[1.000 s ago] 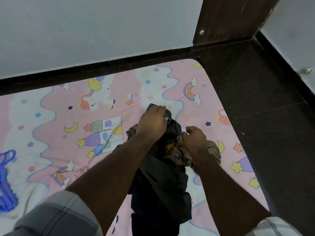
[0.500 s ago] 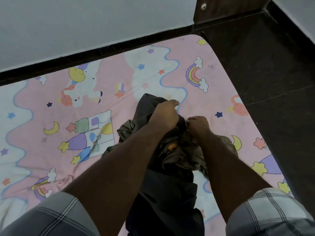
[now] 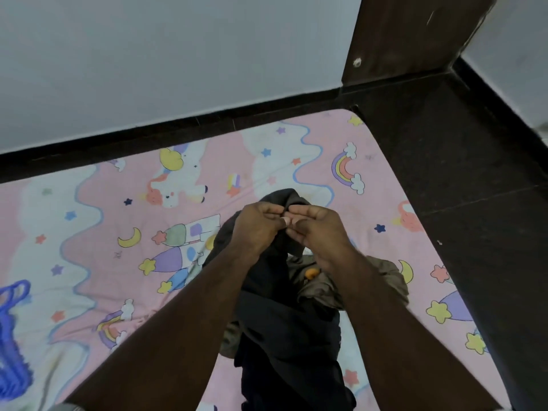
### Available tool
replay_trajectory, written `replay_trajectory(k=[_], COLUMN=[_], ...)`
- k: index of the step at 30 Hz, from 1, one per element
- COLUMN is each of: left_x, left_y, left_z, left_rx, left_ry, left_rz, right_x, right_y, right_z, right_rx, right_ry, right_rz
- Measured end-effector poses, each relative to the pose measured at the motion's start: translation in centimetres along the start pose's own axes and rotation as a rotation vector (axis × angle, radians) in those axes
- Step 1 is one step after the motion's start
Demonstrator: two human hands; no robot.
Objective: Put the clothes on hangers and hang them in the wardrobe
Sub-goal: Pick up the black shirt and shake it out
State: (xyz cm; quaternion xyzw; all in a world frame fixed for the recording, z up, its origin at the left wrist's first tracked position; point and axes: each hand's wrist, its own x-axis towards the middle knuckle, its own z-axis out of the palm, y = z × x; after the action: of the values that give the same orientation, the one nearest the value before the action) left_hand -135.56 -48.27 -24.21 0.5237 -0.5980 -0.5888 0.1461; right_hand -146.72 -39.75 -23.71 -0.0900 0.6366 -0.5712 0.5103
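A dark garment (image 3: pixel 284 327) hangs in front of me over the pink patterned bed sheet (image 3: pixel 98 229). My left hand (image 3: pixel 258 226) and my right hand (image 3: pixel 318 229) pinch its top edge side by side, thumbs nearly touching. An olive-brown garment (image 3: pixel 370 280) with an orange patch lies crumpled on the sheet under my right forearm, partly hidden by the dark one. Blue plastic hangers (image 3: pixel 12 345) lie at the left edge of the bed.
A dark wooden wardrobe panel (image 3: pixel 397 37) stands at the back right corner. Dark tiled floor (image 3: pixel 474 179) runs along the right of the bed. A pale wall (image 3: pixel 148 60) rises behind the bed.
Both hands have risen and come together at the dark garment's top edge, lifting it higher. The right hand left the olive-brown garment. The view tilted back up, and the hangers show again at left.
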Motion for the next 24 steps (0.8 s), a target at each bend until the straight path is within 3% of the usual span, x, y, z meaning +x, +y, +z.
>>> replay_trajectory(k=[2, 6, 11, 17, 21, 24], left_x=[-1.6, -4.6, -10.2, -18.2, -24.1, -27.6], left_y=[1.0, 2.9, 6.4, 9.9, 12.1, 13.2], left_z=[-2.0, -6.5, -13.0, -22.0, -27.1, -30.7], left_rx=[-0.029, -0.067, -0.005, 0.058, 0.061, 0.049], left_ry=[0.06, 0.103, 0.103, 0.122, 0.121, 0.137], left_rz=[0.008, 0.034, 0.168, 0.324, 0.423, 0.472], right_x=[-1.5, -3.7, -7.6, -14.1, -17.9, -21.0], right_y=[-1.0, -3.5, -5.5, -8.6, -10.2, -10.5], right_z=[0.9, 1.9, 5.7, 12.2, 16.3, 18.4], right_rx=[-0.05, -0.55, -0.938, -0.916, -1.073, -1.044], right_ry=[0.04, 0.251, 0.105, 0.202, 0.116, 0.083], right_rz=[-0.083, -0.342, -0.468, -0.608, -0.583, -0.585])
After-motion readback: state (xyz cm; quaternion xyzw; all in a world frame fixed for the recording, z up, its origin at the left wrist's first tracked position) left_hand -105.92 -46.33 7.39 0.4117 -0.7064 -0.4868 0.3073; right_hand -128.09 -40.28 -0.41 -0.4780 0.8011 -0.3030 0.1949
